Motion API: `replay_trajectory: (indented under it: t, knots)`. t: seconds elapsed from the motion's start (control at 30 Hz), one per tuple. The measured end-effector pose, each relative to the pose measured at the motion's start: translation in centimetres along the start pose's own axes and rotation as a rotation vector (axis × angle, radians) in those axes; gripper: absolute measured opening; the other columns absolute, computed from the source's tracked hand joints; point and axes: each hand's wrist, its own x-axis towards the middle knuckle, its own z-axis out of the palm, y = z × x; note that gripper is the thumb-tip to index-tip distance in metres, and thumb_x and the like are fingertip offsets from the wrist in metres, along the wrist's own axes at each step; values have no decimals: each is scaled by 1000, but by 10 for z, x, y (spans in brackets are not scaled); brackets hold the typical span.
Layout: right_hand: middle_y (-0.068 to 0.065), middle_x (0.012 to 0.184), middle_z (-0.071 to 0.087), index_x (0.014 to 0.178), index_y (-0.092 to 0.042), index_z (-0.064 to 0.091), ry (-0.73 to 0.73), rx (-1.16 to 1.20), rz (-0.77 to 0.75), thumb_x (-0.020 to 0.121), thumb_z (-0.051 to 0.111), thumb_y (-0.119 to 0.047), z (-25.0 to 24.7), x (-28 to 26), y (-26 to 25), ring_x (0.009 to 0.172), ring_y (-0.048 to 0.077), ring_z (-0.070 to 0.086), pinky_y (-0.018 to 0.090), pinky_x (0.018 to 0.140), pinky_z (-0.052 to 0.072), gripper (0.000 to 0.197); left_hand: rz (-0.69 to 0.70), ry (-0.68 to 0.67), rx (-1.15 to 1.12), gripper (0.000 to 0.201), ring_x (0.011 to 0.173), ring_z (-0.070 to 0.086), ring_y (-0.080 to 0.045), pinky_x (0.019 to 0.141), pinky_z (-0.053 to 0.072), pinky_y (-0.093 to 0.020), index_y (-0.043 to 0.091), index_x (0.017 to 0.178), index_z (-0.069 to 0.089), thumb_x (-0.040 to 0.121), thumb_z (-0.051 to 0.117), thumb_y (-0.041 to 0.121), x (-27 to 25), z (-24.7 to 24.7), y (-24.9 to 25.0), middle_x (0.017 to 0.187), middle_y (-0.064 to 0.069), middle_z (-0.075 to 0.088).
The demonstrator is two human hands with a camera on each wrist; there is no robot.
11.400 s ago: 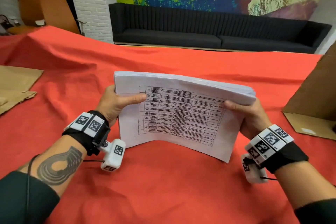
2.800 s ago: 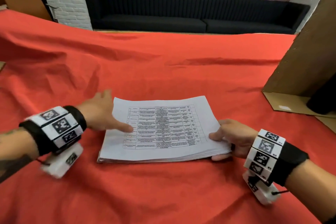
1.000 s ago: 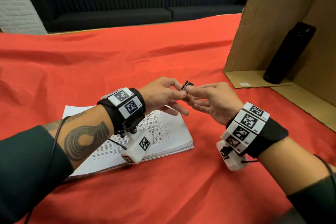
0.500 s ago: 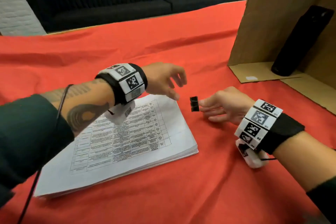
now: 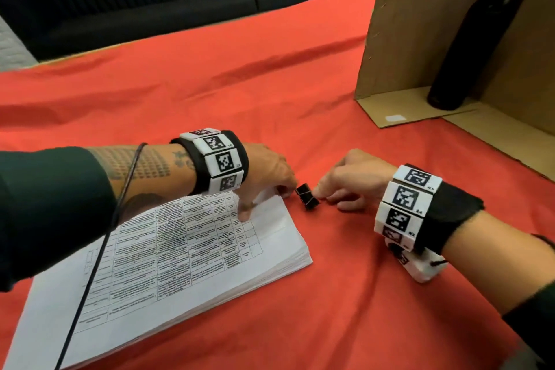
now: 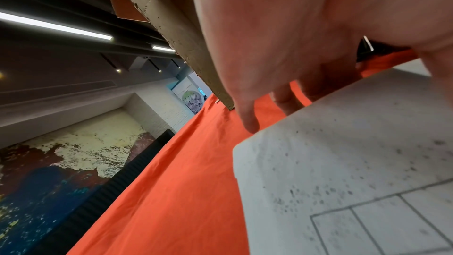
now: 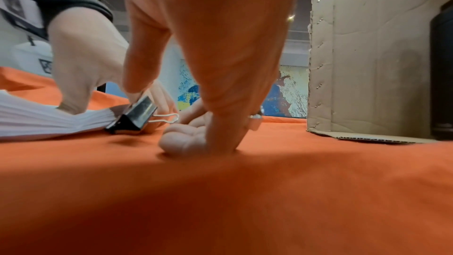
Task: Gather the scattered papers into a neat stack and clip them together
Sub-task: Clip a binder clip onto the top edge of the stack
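Head view: left hand [image 5: 267, 171] hides paper stack [image 5: 180, 252] corner.

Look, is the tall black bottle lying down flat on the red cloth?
No, the black bottle stands upright inside the open cardboard box, not on the red cloth.

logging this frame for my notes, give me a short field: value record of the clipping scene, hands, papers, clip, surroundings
surface: red cloth
papers: white printed paper stack, lying flat, near corner pinched together
clip: black metal binder clip at that corner, mouth on the sheets
left hand: presses the corner down, thumb on top
right hand: pinches the clip
nearby: brown cardboard box, dark cylindrical bottle inside
status: clip going on, handles not folded
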Motion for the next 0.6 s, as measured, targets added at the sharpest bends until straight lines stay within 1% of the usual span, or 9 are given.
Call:
replay_trajectory:
  t: [0.07,0.1,0.2,0.27,0.33,0.4,0.43,0.5,0.6]
  knots:
    - [8,90,75,101,-6,75,6,-19,-11,70,87,-15,2,-1,-1,82,14,69,28,68,55,35,3,-28,45,85,112,53,-19,105,45,-47,30,121,55,50,94,59,3,-4,-1,111,10,63]
    - [8,90,73,103,-6,74,9,-30,-15,70,87,-16,3,-1,-1,80,14,69,29,69,56,37,5,-32,53,84,111,54,-19,105,45,-46,32,118,58,47,93,61,5,-7,-3,109,12,65]
    - [6,87,71,103,-5,75,30,-47,-25,71,88,-20,5,-2,-2,80,14,68,32,75,57,37,-10,-37,29,77,106,58,-20,103,46,-46,34,103,63,41,91,69,4,-10,-7,103,13,64]
    - [7,90,72,102,-6,75,41,-61,-22,72,87,-19,6,-2,-4,79,15,68,33,74,56,35,-15,-28,-10,73,101,59,-20,97,50,-44,32,94,60,39,90,70,4,-9,-10,98,13,64]
    - [7,88,70,102,-4,75,45,-93,-15,72,85,-16,8,-3,-7,75,17,66,32,69,54,33,-21,-22,-71,70,92,62,-18,86,55,-38,30,93,62,41,93,65,3,-7,-13,92,11,67]
    - [9,88,69,104,-2,74,47,-111,-11,72,82,-11,9,-4,-10,73,19,66,33,68,52,34,-27,-23,-130,65,84,63,-16,74,54,-31,29,92,62,46,96,58,0,-7,-14,87,10,69]
    - [10,89,69,105,-2,74,47,-118,-7,72,81,-9,9,-3,-12,73,20,67,34,68,52,34,-26,-18,-157,62,83,63,-16,71,52,-30,30,92,61,48,96,57,0,-7,-16,86,11,69]
    - [11,90,71,104,-2,75,39,-146,-5,72,80,-8,9,-3,-14,75,21,69,35,68,53,33,-15,-3,-189,59,83,65,-15,71,54,-30,30,92,62,51,95,57,1,-7,-18,84,11,70]
    - [14,89,75,105,0,76,26,-196,-15,71,79,-10,9,-4,-16,83,24,75,33,68,53,36,14,-23,-202,64,89,65,-17,80,56,-37,33,93,57,50,94,62,0,-1,-22,90,10,70]
